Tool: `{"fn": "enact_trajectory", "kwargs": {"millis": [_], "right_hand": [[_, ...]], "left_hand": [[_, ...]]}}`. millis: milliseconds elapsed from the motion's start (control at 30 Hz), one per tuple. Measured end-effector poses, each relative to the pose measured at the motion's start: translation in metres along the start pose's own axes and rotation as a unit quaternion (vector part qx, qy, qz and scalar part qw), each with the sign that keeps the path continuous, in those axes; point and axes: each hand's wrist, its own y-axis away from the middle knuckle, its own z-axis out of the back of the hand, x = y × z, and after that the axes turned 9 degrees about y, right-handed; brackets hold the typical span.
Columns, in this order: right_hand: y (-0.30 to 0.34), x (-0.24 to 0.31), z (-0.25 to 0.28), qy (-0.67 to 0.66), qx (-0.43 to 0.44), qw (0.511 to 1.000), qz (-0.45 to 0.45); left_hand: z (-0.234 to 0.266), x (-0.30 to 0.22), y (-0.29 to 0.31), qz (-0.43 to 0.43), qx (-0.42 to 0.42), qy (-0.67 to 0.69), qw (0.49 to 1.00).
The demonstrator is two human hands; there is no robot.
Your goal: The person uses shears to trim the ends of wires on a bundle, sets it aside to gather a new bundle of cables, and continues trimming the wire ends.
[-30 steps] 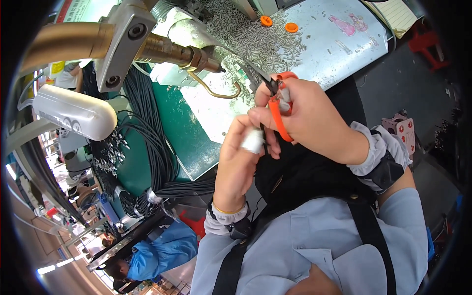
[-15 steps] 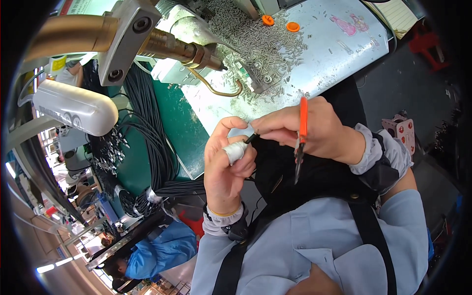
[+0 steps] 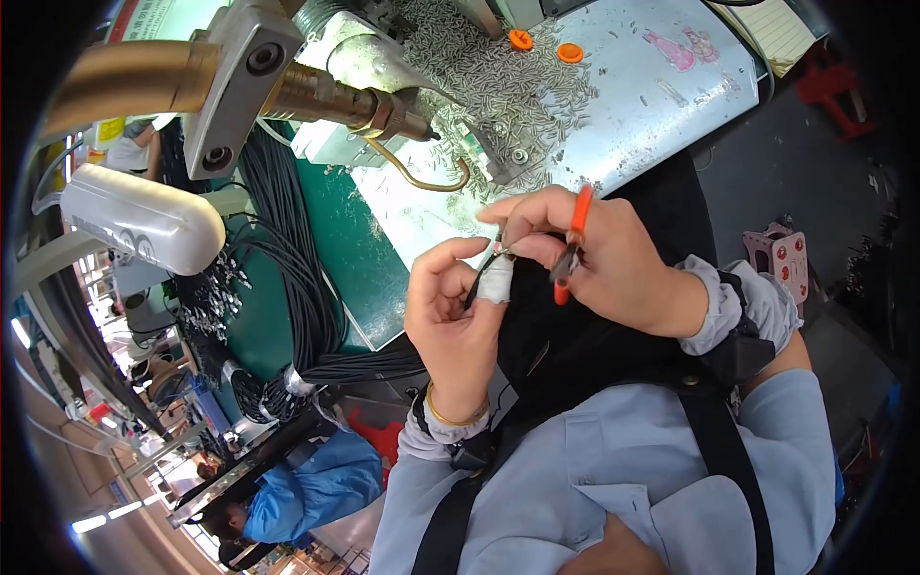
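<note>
My left hand [image 3: 450,321] is closed, pinching the end of a thin black cable [image 3: 471,287] between thumb and fingers. White tape [image 3: 494,280] is wrapped round its thumb. Opposite it, my right hand [image 3: 623,264] brings thumb and fingertips to the same cable end, where a few fine wires seem to show, too small to make out well. Tucked in the right palm is a pair of orange-handled pliers [image 3: 581,213], their metal part partly hidden by the fingers. Both hands are held in front of my body, just off the near edge of the white work plate [image 3: 623,129].
A machine with a brass-coloured nozzle [image 3: 402,120] and a bent tube stands over a heap of small metal pins [image 3: 479,72]. Two orange rings [image 3: 569,53] lie near it. Black cable bundles [image 3: 307,287] cross the green mat; a person in blue [image 3: 316,489] sits at lower left.
My left hand has turned, bringing the taped thumb upright against the cable end. My right fingers have shifted their pinch, and the pliers have swung round in the palm.
</note>
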Motion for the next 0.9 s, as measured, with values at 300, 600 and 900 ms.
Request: {"fn": "enact_trajectory", "kwargs": {"millis": [300, 600, 900], "right_hand": [[-0.003, 0.012, 0.028, 0.042, 0.133, 0.983, -0.119], [0.007, 0.001, 0.015, 0.09, 0.177, 0.972, -0.125], [-0.034, 0.004, 0.023, -0.183, 0.02, 0.94, -0.287]], "left_hand": [[0.01, -0.001, -0.003, 0.05, -0.019, 0.143, 0.988], [0.003, -0.007, -0.02, 0.103, 0.01, 0.118, 0.988], [0.013, 0.011, -0.077, 0.18, 0.06, 0.265, 0.945]]}}
